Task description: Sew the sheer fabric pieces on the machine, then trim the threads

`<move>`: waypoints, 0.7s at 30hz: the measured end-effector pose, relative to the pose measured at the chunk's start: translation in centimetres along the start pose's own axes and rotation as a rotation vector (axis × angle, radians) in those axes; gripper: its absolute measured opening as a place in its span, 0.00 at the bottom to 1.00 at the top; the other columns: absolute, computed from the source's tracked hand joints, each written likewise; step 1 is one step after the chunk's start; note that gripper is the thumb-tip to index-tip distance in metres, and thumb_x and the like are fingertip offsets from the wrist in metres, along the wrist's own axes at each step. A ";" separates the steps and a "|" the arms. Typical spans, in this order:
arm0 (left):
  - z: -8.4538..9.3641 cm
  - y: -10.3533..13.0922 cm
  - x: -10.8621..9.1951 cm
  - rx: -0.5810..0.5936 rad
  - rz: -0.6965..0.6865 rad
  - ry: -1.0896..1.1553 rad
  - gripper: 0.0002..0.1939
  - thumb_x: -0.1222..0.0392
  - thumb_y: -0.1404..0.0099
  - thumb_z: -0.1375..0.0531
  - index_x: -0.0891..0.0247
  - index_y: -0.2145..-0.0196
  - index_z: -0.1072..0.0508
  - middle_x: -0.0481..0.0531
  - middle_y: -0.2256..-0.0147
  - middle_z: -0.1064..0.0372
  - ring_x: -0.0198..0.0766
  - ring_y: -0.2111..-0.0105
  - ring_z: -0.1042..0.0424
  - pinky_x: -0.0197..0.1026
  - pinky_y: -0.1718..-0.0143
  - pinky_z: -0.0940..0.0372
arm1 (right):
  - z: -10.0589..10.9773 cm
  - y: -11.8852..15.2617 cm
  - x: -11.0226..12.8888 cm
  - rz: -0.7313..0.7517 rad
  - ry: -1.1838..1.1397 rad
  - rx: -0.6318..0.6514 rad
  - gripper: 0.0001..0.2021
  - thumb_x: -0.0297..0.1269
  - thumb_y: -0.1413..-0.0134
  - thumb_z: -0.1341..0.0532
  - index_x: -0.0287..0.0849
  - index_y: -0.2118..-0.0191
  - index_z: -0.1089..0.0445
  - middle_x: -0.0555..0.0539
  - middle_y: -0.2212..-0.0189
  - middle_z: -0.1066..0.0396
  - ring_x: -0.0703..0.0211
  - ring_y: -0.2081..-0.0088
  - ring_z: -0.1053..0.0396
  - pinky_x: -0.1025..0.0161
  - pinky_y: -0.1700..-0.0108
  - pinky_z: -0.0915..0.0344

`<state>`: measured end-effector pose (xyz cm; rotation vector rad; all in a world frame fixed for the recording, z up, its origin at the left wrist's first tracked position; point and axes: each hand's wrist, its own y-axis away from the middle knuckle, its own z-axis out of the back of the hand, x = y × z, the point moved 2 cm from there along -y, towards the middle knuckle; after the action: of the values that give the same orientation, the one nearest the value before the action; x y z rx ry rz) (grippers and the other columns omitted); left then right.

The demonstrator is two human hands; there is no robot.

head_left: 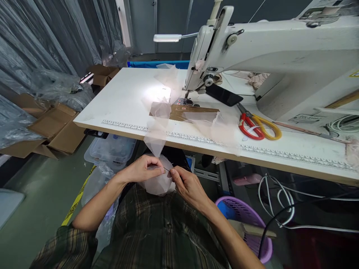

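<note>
Over my lap, just below the table's front edge, my left hand (pixel 146 169) pinches a piece of sheer whitish fabric (pixel 159 184) between thumb and fingers. My right hand (pixel 188 184) is closed beside it, thumb against fingertips, on a thin dark needle-like piece (pixel 166 170) that spans the small gap between the hands. Its exact kind is too small to make out. From my left hand a sheer strip (pixel 157 130) runs up over the edge onto the table, towards the sewing machine (pixel 200 63).
Red-and-yellow-handled scissors (pixel 259 126), a black phone (pixel 223 95) and more sheer fabric (pixel 215 127) lie on the white table (pixel 120 97). A purple basket (pixel 266 246) stands below right. Cardboard boxes (pixel 60 127) and a clear plastic bin (pixel 112 149) are at the left.
</note>
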<state>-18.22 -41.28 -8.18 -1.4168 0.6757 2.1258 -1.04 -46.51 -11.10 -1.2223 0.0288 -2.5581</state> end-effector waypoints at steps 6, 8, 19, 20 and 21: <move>0.0 0.0 0.4 -0.020 0.002 -0.022 0.11 0.57 0.39 0.41 0.68 0.72 0.26 0.49 0.75 0.31 0.32 0.73 0.35 0.33 0.71 0.41 | -0.1 -0.1 -0.2 -0.022 0.080 -0.054 0.21 0.47 0.35 0.55 0.44 0.77 0.42 0.52 0.81 0.41 0.64 0.80 0.47 0.64 0.76 0.52; -0.2 -0.1 0.5 -0.022 -0.004 -0.023 0.10 0.58 0.39 0.41 0.68 0.72 0.25 0.49 0.74 0.30 0.33 0.72 0.34 0.33 0.70 0.40 | -0.1 -0.1 -0.5 -0.073 0.011 -0.069 0.21 0.49 0.35 0.55 0.44 0.76 0.41 0.52 0.80 0.41 0.64 0.79 0.46 0.65 0.75 0.51; 1.6 1.7 1.6 -0.459 -0.353 -0.182 0.09 0.55 0.37 0.39 0.64 0.67 0.23 0.55 0.64 0.29 0.38 0.62 0.30 0.40 0.57 0.35 | 0.0 0.6 0.2 -0.166 -0.547 0.091 0.19 0.52 0.46 0.41 0.41 0.74 0.38 0.53 0.78 0.43 0.66 0.76 0.47 0.67 0.73 0.45; 1.9 1.6 2.5 -0.511 -0.291 -0.160 0.11 0.54 0.36 0.40 0.64 0.68 0.23 0.55 0.64 0.29 0.38 0.62 0.30 0.40 0.56 0.35 | 0.0 0.7 0.2 -0.169 -0.554 0.105 0.19 0.53 0.46 0.41 0.41 0.74 0.39 0.53 0.79 0.43 0.66 0.76 0.48 0.67 0.73 0.45; 2.1 1.4 3.3 -0.525 -0.231 -0.135 0.13 0.53 0.36 0.41 0.65 0.67 0.23 0.55 0.64 0.29 0.39 0.61 0.29 0.40 0.55 0.36 | 0.0 0.9 0.2 -0.165 -0.559 0.122 0.19 0.52 0.45 0.41 0.41 0.74 0.39 0.53 0.79 0.44 0.66 0.76 0.48 0.67 0.73 0.45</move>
<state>-21.69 -40.55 -10.40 -1.4963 -0.1111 2.2739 -0.91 -47.40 -11.07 -1.9036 -0.3559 -2.2093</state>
